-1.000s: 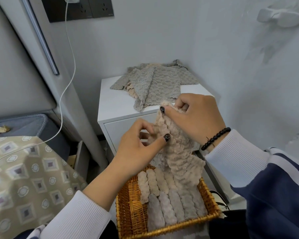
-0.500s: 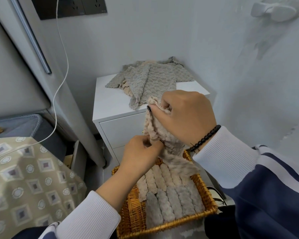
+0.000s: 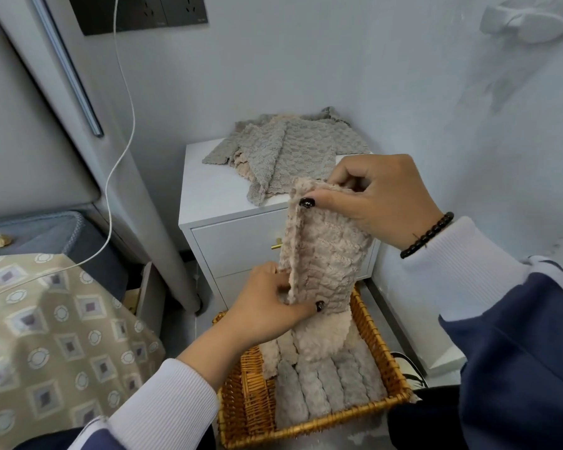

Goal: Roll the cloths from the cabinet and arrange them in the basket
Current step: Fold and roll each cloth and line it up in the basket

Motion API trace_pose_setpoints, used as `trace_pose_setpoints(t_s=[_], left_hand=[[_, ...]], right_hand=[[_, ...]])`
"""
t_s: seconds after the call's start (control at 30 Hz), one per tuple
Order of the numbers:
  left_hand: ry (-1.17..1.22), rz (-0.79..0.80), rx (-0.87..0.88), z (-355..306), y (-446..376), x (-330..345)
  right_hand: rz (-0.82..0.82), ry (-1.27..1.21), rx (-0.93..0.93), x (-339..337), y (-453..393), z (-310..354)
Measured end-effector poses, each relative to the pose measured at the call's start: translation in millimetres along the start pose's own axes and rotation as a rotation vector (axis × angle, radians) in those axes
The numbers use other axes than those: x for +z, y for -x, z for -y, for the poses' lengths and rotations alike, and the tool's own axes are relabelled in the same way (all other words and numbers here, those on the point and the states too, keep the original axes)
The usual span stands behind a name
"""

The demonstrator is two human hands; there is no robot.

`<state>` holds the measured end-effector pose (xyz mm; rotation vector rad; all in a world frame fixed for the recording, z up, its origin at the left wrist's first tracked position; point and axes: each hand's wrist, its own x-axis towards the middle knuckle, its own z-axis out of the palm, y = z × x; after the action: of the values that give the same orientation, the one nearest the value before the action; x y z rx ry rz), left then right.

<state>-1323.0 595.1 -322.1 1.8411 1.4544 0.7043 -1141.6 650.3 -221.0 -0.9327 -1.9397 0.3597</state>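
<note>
The beige cloth (image 3: 322, 251) hung lengthwise in the middle of the frame, folded into a narrow strip and stretched between both hands. The right hand (image 3: 384, 199) pinched its top edge — thumb in front, fingers curled behind — so the strip dropped straight. The left hand (image 3: 267, 306) gripped the lower part from the side, thumb pressed across the front, which looked like a way of keeping the folded edges lined up before rolling began. The grip of each hand was thus clamped on the cloth, and neither was free. The loose tail of the strip trailed down into the basket (image 3: 309, 431) and touched the rolls below.

That wicker basket sat at lower centre, directly under the hands, likely so a finished roll could be set down with little travel. Inside it, rolled cloths (image 3: 322, 384) lay side by side in rows: greyer ones nearer the front rim, paler beige ones behind. Bare wicker showed along the left side, so there seemed to be space for more.

Behind, at upper centre, the white cabinet (image 3: 215, 203) carried a loose heap of unrolled cloths (image 3: 290, 147) on its top surface — mostly grey, with a beige one peeking out underneath. Judging by that heap, several cloths remained to be rolled.
</note>
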Motion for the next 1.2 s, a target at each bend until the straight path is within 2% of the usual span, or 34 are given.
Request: trace_pose_setpoints(t_s=[0.1, 0.23, 0.33, 0.43, 0.63, 0.77, 0.93, 1.07, 1.13, 1.2], left_hand=[[-0.094, 0.087, 0.001, 9, 4, 3], [-0.127, 0.045, 0.020, 14, 10, 6], [-0.044, -0.034, 0.000, 12, 16, 3], [0.032, -0.112, 0.056, 6, 18, 0], [0.091, -0.088, 0.112, 0, 16, -7], [0.403, -0.019, -0.060, 0, 15, -10], [0.788, -0.157, -0.304, 7, 11, -12], [1.017, -0.319, -0.354, 15, 6, -21], [1.056, -0.414, -0.366, 17, 4, -24], [0.904, -0.515, -0.386, 21, 1, -25]], right_hand=[[-0.014, -0.104, 0.067, -9, -1, -10], [-0.037, -0.137, 0.113, -20, 0, -22], [-0.064, -0.143, 0.136, -26, 1, -26], [-0.137, -0.111, 0.185, -34, 1, -30], [-0.322, -0.040, 0.339, -52, -3, -45], [-0.349, 0.078, 0.432, -61, -4, -59], [-0.318, 0.141, 0.557, -60, -1, -71], [-0.250, 0.150, 0.594, -50, 0, -76], [-0.209, 0.164, 0.588, -44, 0, -76], [-0.181, 0.189, 0.581, -36, 0, -74]])
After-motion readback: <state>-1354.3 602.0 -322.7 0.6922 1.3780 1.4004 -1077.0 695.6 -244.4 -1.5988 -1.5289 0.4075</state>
